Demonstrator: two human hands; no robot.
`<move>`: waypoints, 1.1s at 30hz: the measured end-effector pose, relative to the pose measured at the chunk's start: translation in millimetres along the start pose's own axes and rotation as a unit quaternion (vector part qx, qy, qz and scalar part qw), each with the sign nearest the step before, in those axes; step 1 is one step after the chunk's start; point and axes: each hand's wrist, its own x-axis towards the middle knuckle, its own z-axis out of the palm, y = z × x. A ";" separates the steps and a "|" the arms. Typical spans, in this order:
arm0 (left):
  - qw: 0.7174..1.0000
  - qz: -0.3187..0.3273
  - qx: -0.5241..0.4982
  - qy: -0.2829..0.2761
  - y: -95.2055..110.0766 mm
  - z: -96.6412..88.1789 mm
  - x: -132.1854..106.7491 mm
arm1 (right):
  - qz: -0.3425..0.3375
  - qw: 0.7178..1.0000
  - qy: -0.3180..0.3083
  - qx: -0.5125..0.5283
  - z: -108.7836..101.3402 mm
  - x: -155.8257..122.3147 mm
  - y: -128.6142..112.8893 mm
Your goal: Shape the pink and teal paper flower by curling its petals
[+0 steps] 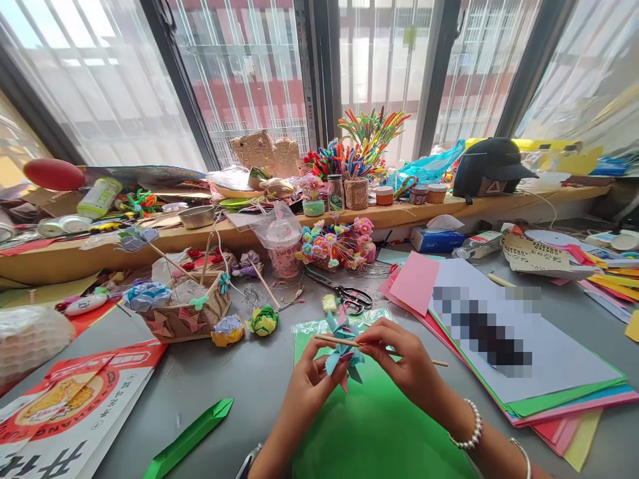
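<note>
My left hand (310,382) pinches a folded paper flower (357,372) with light blue and pink points, above the green sheet (379,422). Between the fingertips of my right hand (402,352) is a thin wooden stick (333,340), lying across the front of the flower. Its far end shows past the right hand; the middle is hidden by the fingers. Whether the stick touches the flower I cannot tell. Beyond the hands lie black-handled scissors (355,299) and a small pale yellow block (329,303).
On the left stand a cardboard box (187,322) with paper flowers and a folded green paper strip (192,436). Stacked coloured paper (564,359) lies on the right. A lidded cup (284,256) and small pink and blue flowers (329,243) stand near the crowded window ledge (394,216).
</note>
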 end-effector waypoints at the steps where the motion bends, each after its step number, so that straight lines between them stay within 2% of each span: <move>1: 1.000 0.001 0.002 -0.004 -0.4 -0.4 0.1 | 0.002 1.000 -0.003 -0.002 0.7 -0.5 0.7; 7: 0.999 0.020 0.025 -0.030 1.6 -1.1 0.5 | 0.016 0.999 0.013 -0.026 2.4 -0.8 4.0; 11: 0.999 0.023 0.017 -0.027 0.3 0.3 0.0 | 0.019 0.999 0.016 -0.032 2.5 -0.1 3.5; 16: 0.997 0.041 0.031 -0.052 -1.5 0.9 -0.5 | -0.044 0.995 0.042 -0.076 3.5 -1.7 4.2; 20: 0.997 0.058 0.036 -0.040 -3.6 1.5 -1.2 | -0.081 0.989 0.059 -0.108 4.5 -3.4 5.6; 29: 0.997 0.058 0.032 -0.039 -4.8 1.3 -1.5 | -0.041 0.994 0.061 -0.081 2.8 -2.0 4.9; 33: 0.997 0.062 0.028 -0.042 -2.5 3.1 -1.3 | -0.008 0.997 0.040 -0.058 1.4 -1.3 5.8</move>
